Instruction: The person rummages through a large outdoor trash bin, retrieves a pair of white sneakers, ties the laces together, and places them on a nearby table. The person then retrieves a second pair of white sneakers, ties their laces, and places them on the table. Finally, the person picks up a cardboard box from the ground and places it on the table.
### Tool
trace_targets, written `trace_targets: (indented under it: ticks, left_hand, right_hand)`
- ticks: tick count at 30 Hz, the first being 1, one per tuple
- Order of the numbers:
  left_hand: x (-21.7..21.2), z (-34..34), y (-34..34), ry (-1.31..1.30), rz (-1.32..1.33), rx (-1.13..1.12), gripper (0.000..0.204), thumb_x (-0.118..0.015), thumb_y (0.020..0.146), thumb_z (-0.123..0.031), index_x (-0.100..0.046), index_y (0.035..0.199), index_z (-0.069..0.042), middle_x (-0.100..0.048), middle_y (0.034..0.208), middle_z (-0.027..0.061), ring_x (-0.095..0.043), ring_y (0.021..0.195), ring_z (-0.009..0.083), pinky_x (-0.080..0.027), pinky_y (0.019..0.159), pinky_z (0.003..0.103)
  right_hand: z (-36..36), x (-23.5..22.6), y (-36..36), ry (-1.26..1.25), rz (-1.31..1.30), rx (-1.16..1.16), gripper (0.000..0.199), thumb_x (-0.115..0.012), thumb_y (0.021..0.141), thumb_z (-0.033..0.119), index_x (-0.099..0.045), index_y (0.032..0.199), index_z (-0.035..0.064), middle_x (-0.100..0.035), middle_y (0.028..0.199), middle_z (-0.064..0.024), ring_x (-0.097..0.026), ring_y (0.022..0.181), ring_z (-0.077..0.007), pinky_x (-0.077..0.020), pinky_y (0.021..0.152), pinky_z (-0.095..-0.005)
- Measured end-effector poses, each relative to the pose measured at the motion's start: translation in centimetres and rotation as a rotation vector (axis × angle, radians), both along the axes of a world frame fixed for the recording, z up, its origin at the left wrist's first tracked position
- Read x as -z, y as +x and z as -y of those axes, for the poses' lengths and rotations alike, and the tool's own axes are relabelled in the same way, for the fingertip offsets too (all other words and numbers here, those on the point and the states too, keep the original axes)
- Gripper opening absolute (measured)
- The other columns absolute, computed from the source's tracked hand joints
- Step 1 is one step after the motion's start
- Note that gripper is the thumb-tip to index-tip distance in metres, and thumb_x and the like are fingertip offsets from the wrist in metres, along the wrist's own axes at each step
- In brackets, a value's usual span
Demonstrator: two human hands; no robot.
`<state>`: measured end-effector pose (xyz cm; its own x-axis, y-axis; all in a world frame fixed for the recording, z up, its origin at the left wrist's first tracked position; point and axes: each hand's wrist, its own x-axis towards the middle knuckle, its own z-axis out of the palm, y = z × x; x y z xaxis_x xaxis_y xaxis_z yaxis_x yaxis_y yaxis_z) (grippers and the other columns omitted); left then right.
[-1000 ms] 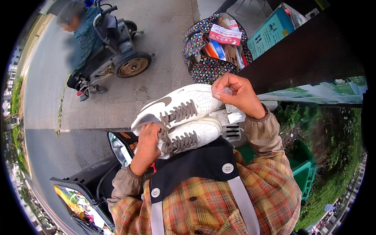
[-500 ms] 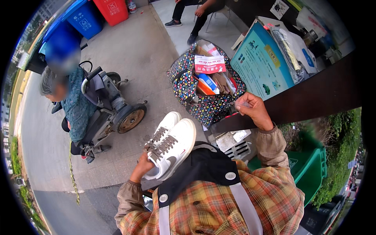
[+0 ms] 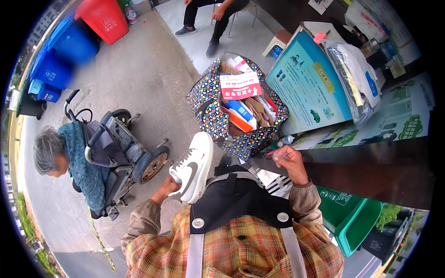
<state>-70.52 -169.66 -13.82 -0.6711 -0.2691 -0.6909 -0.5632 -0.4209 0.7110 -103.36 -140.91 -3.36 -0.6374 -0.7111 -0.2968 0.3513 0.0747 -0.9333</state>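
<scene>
My left hand (image 3: 169, 185) is closed round the heel end of a white sneaker (image 3: 194, 167) with grey laces and a grey side mark. The shoe is held in front of my dark apron (image 3: 245, 199), its toe pointing away from me and its side facing right. Only one shoe shows clearly. My right hand (image 3: 291, 163) is raised at the right with thumb and fingertips pinched together; something small and pale seems to be at the tips, too small to name. Beyond the hands stands an open patterned bag (image 3: 199, 104), filled with cardboard and packaging.
At left a person sits in a wheelchair (image 3: 111, 148). Behind are a red bin (image 3: 104, 23) and several blue bins (image 3: 74, 44). A seated person's legs (image 3: 218, 23) show at the top. A blue printed board (image 3: 306, 78) and a green bin (image 3: 354, 220) are at right.
The sneaker has turned on its side and moved slightly left; the second shoe seen before no longer shows clearly. My right hand has come lower, still pinched. The whole view has shifted.
</scene>
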Motion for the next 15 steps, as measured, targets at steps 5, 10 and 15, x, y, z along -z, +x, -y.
trace_targets:
  ticks: [5,10,15]
  left_hand:
    - [2.4,7.5,-4.3,-0.14,-0.027,-0.056,0.054,-0.062,0.062,0.002,-0.05,0.115,-0.001,-0.06,0.102,0.0088,-0.058,0.093,0.0203,-0.045,0.082,0.031]
    - [11.8,16.9,-8.1,-0.645,0.286,0.143,0.059,-0.071,0.055,-0.003,-0.051,0.111,0.004,-0.062,0.102,0.014,-0.06,0.094,0.021,-0.047,0.079,0.032]
    - [15.0,25.4,-15.4,-0.532,0.538,0.336,0.041,-0.069,0.061,-0.007,-0.06,0.1,0.004,-0.064,0.092,0.0153,-0.063,0.083,0.0216,-0.05,0.07,0.034]
  right_hand:
    - [3.0,2.4,-1.9,0.017,0.047,0.093,0.011,-0.062,0.076,-0.003,-0.052,0.077,0.0028,-0.057,0.075,-0.0034,-0.049,0.06,-0.0058,-0.0396,0.054,-0.0195]
    - [3.4,4.1,-2.6,0.131,0.021,0.14,0.011,-0.062,0.076,-0.001,-0.052,0.076,0.003,-0.054,0.066,-0.0004,-0.048,0.057,-0.004,-0.0381,0.052,-0.0187]
    - [2.8,5.5,-1.9,0.302,0.009,0.384,0.013,-0.063,0.075,0.0,-0.051,0.074,0.0037,-0.052,0.063,0.0014,-0.046,0.055,-0.0034,-0.0367,0.051,-0.0185]
